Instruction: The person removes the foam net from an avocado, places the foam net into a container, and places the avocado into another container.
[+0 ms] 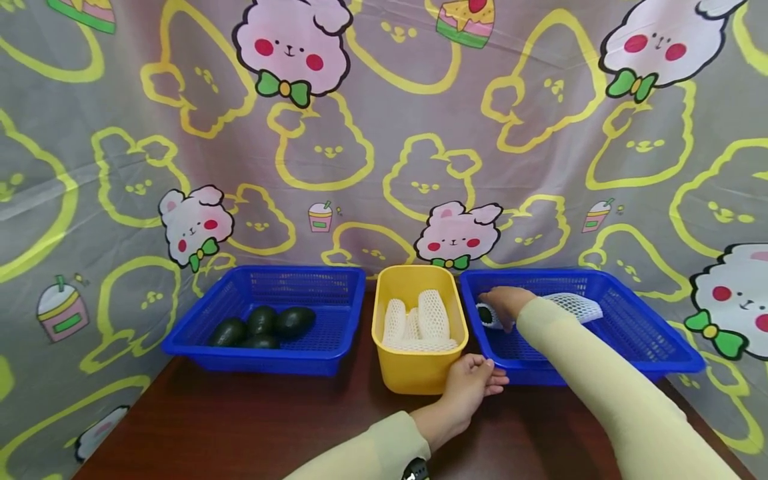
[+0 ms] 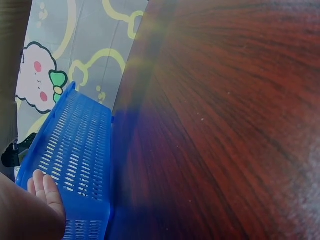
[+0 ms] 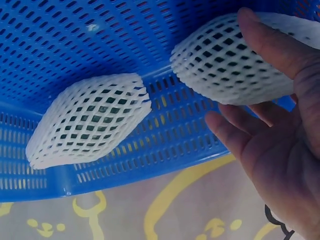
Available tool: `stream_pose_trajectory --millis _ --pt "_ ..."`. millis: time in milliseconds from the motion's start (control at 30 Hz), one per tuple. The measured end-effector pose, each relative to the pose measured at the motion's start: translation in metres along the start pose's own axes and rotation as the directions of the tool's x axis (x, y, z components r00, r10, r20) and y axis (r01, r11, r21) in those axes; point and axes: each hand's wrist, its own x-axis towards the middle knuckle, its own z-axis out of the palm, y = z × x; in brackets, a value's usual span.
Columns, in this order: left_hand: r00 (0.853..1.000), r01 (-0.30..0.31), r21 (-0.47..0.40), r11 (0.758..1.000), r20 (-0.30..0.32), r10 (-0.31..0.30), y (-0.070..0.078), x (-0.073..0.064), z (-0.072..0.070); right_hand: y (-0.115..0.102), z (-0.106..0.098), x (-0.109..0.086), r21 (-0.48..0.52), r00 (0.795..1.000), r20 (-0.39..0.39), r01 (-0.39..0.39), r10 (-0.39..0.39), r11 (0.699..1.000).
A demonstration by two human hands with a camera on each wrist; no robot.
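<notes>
- Head view is showing the right hand (image 1: 503,301) reaching into the right blue basket (image 1: 648,347), where it is touching a netted avocado (image 1: 491,316) near the basket's left wall; a second netted avocado (image 1: 577,306) is lying just behind the forearm.
- Right wrist view is showing that grip half open: the thumb is lying on the net of the nearer fruit (image 3: 235,60), while the fingers (image 3: 235,137) are spreading loose below it, not clamping.
- Left hand (image 1: 471,387) is resting at the front of the right basket, beside the yellow bin (image 1: 420,373) of spare foam nets (image 1: 420,320); its fingers are lightly curled against the basket wall and holding nothing.
- Bare avocados (image 1: 264,327) are sitting in the left blue basket (image 1: 270,353), well apart.
- Risk, as I am judging it: with so light a hold, the foam sleeve could be slipping off, or the fruit could be rolling away.
- Left wrist view is catching only fingertips (image 2: 47,187), basket wall and the wooden surface (image 2: 240,125); the forearm is partly hiding the far fruit.
</notes>
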Motion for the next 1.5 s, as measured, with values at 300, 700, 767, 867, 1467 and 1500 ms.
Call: stream_pose_trajectory --millis 300,700,767,867,1467,1500 --pt "1.0 0.0 -0.008 1.0 -0.001 0.0 0.0 0.001 0.001 -0.003 0.003 0.007 -0.003 1.0 -0.002 -0.012 0.012 1.0" --pt "1.0 0.015 0.008 1.0 -0.014 -0.015 0.0 0.001 0.0 -0.002 0.012 0.009 0.004 0.996 -0.087 0.026 -0.026 1.0" --pt "1.0 0.015 0.007 1.0 -0.014 -0.015 0.0 0.001 0.0 -0.002 0.012 0.009 0.007 0.994 -0.105 0.037 -0.036 0.999" --pt "1.0 0.014 0.007 1.0 -0.015 -0.014 0.0 0.001 0.0 -0.003 0.012 0.007 -0.006 0.991 -0.123 0.056 -0.056 0.998" --pt "1.0 0.015 -0.001 1.0 -0.003 -0.015 0.003 -0.002 0.0 0.003 -0.01 -0.004 0.075 0.999 -0.034 0.001 0.002 0.997" --pt "1.0 0.015 -0.003 1.0 0.0 -0.015 0.003 -0.002 0.0 0.004 -0.012 -0.005 0.077 0.999 -0.034 0.01 -0.007 0.997"
